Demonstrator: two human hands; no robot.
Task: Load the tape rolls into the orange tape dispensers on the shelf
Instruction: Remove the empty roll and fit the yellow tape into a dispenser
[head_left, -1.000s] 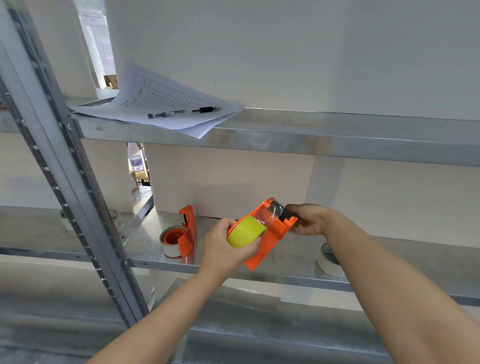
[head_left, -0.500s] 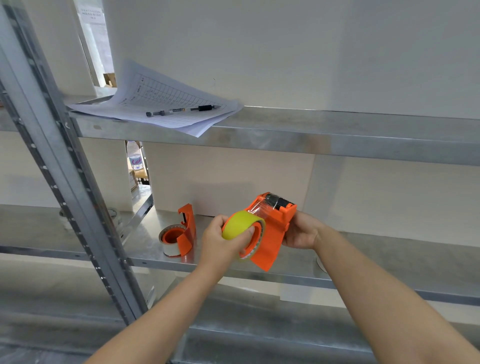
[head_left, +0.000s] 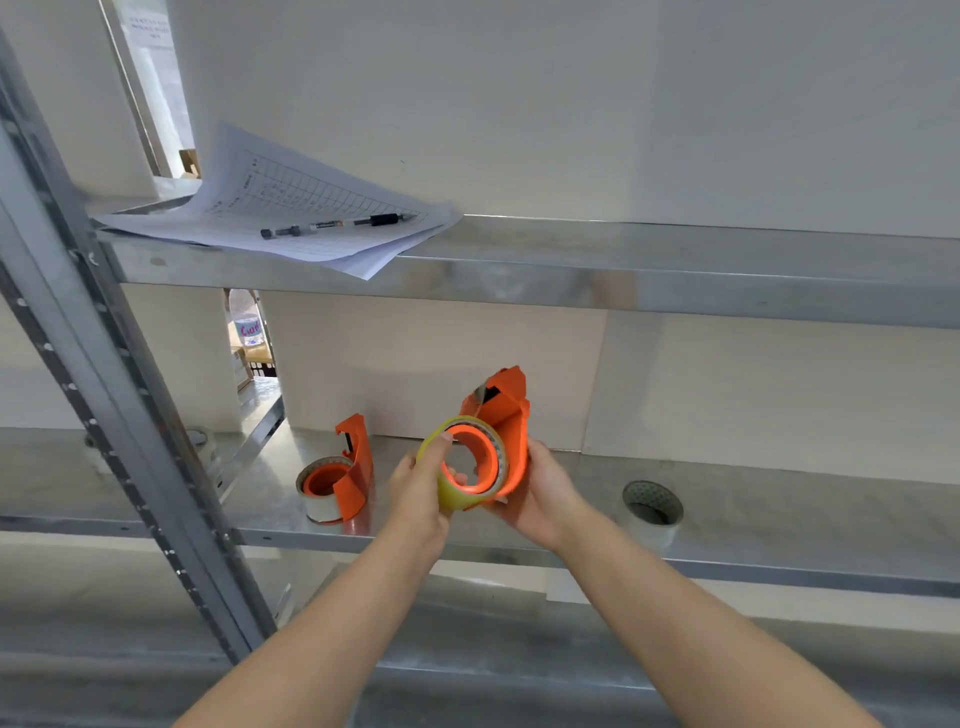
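Observation:
Above the middle metal shelf (head_left: 779, 499) I hold an orange tape dispenser (head_left: 506, 415) with a yellowish tape roll (head_left: 457, 493) seated on its orange hub. My left hand (head_left: 421, 483) grips the roll, thumb on its upper rim. My right hand (head_left: 540, 493) cups the dispenser's body from below and the right. Left of them, a second orange dispenser (head_left: 345, 470) stands on the shelf with a pale roll on it. A loose clear tape roll (head_left: 652, 512) lies on the shelf to the right.
The upper shelf (head_left: 675, 270) carries a stack of papers (head_left: 291, 218) with a pen (head_left: 332, 226) on top, overhanging its edge. A slanted steel upright (head_left: 104, 395) runs down the left side. Another roll (head_left: 200, 441) sits behind it on the neighbouring shelf.
The dispenser has turned so the roll's open hub faces me and its cutter end points up. My right hand has slid from the cutter end down under the body.

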